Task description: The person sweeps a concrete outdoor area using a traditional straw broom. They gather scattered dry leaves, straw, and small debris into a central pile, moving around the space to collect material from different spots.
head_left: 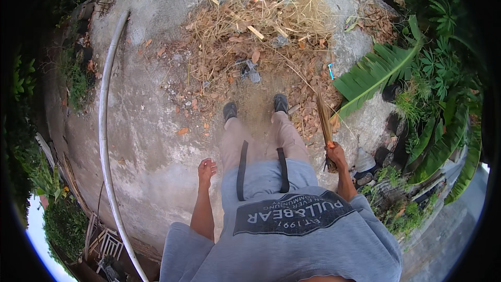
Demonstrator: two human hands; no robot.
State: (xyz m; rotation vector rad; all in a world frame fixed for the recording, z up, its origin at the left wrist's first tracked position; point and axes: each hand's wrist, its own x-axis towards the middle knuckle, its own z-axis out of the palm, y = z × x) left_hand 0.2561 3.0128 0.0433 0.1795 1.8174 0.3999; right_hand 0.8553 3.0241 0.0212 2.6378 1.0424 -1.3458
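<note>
My right hand is wrapped round the bound end of a stick broom, a bundle of thin brown stalks. From there the broom points forward, and its thin tips reach over dry leaves beside the straw pile. My left hand hangs at my left side with its fingers loosely bent and apart, holding nothing. Ahead of my feet lies a heap of dry straw and brown leaves, mixed with wood bits and scraps. A crumpled grey plastic piece rests at the heap's near edge.
A long pale pole curves along the left of the concrete ground. On the right, a large green banana leaf reaches over the concrete, near dark stones and plants. A white slatted object stands at the lower left.
</note>
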